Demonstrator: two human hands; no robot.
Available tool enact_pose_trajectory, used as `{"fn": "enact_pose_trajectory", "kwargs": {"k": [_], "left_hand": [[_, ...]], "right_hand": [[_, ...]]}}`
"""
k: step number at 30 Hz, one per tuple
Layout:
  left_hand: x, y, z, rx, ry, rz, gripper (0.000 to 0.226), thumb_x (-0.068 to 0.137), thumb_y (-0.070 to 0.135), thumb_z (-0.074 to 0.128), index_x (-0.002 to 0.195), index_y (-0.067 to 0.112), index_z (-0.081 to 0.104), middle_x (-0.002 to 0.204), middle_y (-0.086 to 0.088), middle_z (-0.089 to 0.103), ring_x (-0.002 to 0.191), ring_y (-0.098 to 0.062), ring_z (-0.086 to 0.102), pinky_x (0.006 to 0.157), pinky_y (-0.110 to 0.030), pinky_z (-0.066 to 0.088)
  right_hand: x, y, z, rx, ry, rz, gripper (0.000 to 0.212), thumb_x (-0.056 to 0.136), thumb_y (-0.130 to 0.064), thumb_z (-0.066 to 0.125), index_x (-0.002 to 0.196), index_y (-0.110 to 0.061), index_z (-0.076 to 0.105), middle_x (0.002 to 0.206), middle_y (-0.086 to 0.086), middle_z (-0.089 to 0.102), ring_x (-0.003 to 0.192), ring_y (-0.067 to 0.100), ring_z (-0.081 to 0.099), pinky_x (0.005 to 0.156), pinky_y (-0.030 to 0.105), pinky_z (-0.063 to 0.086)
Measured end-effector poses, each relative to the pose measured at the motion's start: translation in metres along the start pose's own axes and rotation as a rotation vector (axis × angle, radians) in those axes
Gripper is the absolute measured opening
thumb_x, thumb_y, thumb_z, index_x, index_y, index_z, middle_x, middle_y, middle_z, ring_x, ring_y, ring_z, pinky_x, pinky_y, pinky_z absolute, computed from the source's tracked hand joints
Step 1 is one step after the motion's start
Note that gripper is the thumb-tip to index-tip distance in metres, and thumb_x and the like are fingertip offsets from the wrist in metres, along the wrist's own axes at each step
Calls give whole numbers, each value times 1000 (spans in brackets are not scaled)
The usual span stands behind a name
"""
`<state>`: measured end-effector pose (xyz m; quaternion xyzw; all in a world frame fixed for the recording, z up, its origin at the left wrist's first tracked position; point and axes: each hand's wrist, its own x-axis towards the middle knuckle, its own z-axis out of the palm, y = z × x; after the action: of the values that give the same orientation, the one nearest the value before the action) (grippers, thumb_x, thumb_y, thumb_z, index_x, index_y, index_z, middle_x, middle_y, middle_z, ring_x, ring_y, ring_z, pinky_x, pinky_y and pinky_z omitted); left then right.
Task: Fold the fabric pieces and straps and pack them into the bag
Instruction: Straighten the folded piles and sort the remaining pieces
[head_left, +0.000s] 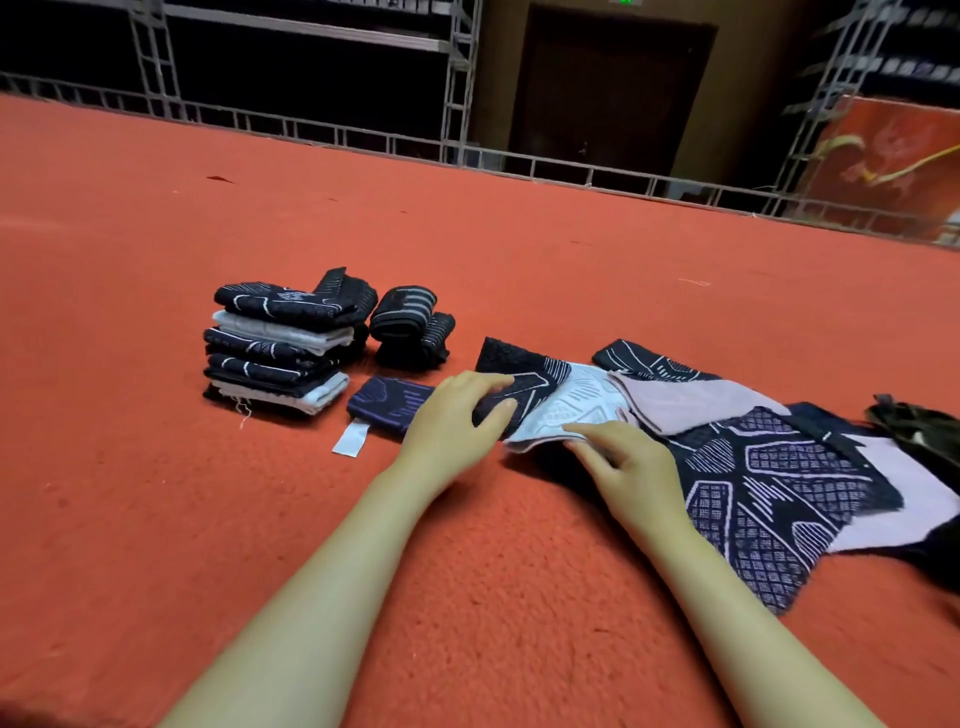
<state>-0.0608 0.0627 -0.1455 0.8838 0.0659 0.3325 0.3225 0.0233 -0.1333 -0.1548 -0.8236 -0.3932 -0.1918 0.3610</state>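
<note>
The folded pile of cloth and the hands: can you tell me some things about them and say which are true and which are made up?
1. The folded stack sits on a red carpet. True.
2. The left hand is lifting the stack. False: it rests on a dark patterned piece, apart from the stack.
3. The right hand touches the edge of a white piece. True.
4. Rolled straps lie on top of the stack. False: they lie on the carpet beside it.
5. Unfolded patterned fabric lies spread to the right. True.
</note>
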Motion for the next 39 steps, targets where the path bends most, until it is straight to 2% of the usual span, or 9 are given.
{"fn": "enact_pose_trajectory", "kwargs": {"k": [4,7,12,16,20,25,29,34,39], "left_hand": [[-8,10,17,56,-220,157,55,78,56,53,126,30,55,123,14,56,117,-5,46,99,-23,38],[-9,10,32,113,-286,209,47,82,39,66,127,28,55,123,10,56,118,-9,45,101,-28,38],[-6,15,33,139,-165,216,25,87,30,55,108,26,69,101,8,69,100,-17,58,84,-34,46],[-6,27,29,-48,-50,126,34,83,28,51,111,23,69,109,9,70,104,-10,62,92,-31,46],[-12,60,15,-341,70,165,34,88,15,50,118,21,65,116,16,65,111,3,57,96,-17,42],[-16,76,6,-473,142,104,33,92,7,48,118,21,61,115,20,60,108,15,52,93,-5,35],[-8,67,-3,-577,287,-89,35,94,-1,45,115,20,62,116,13,62,106,15,52,94,-5,36],[-4,68,-12,-657,288,-150,38,95,-1,42,125,18,56,121,16,57,110,10,52,93,-3,36],[-13,83,-9,-788,91,-147,47,85,-4,36,111,21,65,110,10,68,102,4,60,83,-10,45]], "right_hand": [[-6,14,-15,-70,-126,3,28,82,-18,71,109,-23,70,97,-7,67,92,9,54,80,17,36],[-8,21,-29,104,-118,145,24,83,-16,70,101,-32,69,97,-15,66,96,5,56,81,13,39],[-7,17,-32,244,-68,206,15,84,-19,69,84,-34,71,90,-16,69,90,3,60,79,20,45],[-6,8,-34,364,27,215,19,86,-16,68,95,-33,69,102,-16,67,102,2,58,81,12,42],[-2,7,-37,350,49,196,27,89,-14,63,115,-23,64,117,-10,62,115,3,51,97,20,38],[-1,-1,-43,382,150,179,19,91,-5,56,90,-21,65,90,-13,66,87,-5,58,77,13,40],[1,-20,-56,577,303,166,22,92,-4,55,91,-22,68,75,-13,64,73,6,59,70,20,46],[0,-23,-51,511,136,168,37,92,-10,58,127,-22,56,117,-5,61,108,-2,55,86,10,43],[-4,-9,-36,237,97,79,50,86,-40,46,131,-20,52,135,-5,45,132,5,35,112,19,24]]}}
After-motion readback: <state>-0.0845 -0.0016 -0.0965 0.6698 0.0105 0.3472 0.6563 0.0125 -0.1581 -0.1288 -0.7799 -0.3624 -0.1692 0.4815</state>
